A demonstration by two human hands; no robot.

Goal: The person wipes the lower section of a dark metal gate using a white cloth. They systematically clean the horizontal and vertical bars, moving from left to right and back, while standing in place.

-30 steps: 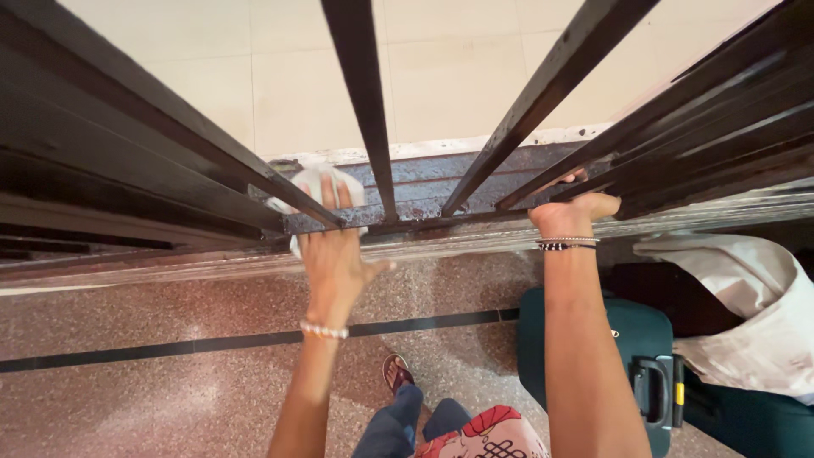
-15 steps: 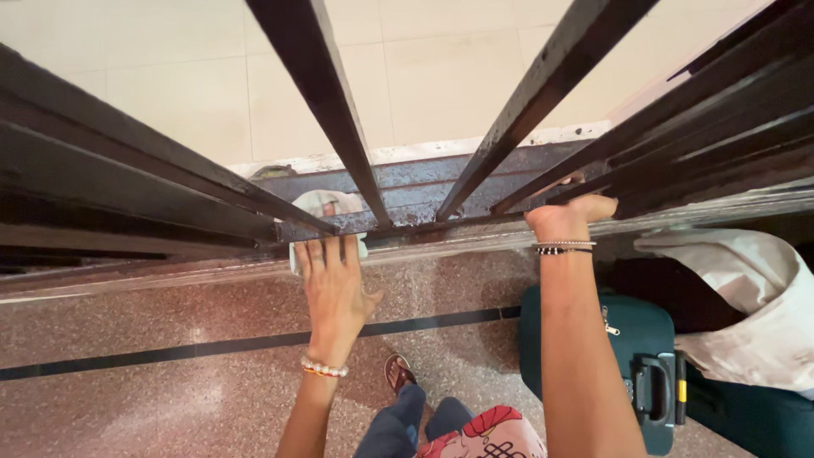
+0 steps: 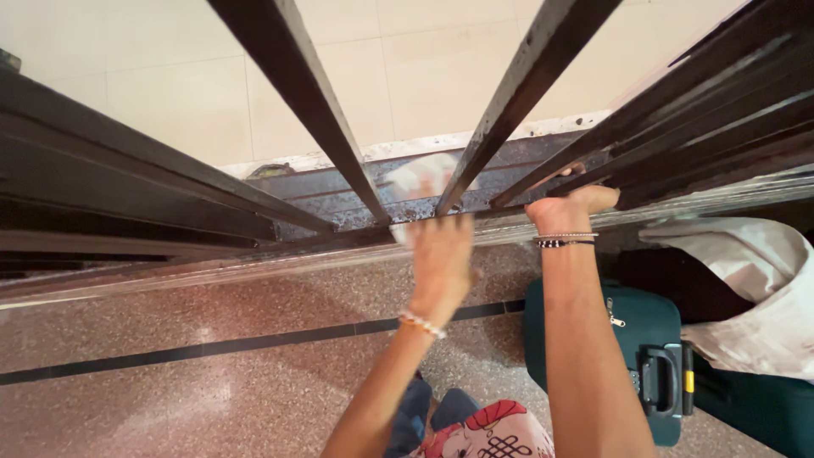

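Cloth: a pale cloth [image 3: 421, 174] lies on the dark track [image 3: 339, 202] at the foot of the bars, between the two middle bars; it is blurred, and part of it shows just below the sill edge by the fingertips.
Cloth and fingers: the left hand [image 3: 441, 259] lies flat over the near part of the cloth, fingers stretched forward and close together, pressing it to the track rather than clamped around it; the far part of the cloth sticks out beyond the fingertips.
Left arm: reaches up and forward from the lower middle of the view, slanting to the right, wrist straight, a bead bracelet [image 3: 421, 324] on it. The hand is blurred.
Right hand: the right hand [image 3: 566, 208] is closed around the foot of a bar [image 3: 593, 174] to the right, fingers curled over it, thumb toward the camera; two thin bracelets sit at the wrist.
Right arm: runs straight up from the bottom edge, beside a teal suitcase [image 3: 644, 339].
Surroundings: a white bag [image 3: 755, 288] lies right of the suitcase; speckled reddish floor [image 3: 170, 339] with a dark stripe below the sill.
Change: half a second ago the left hand and cloth lay further left, by the left middle bar [image 3: 297, 93]; now both are to the right, between the two middle bars. The right hand grips the same bar as before.
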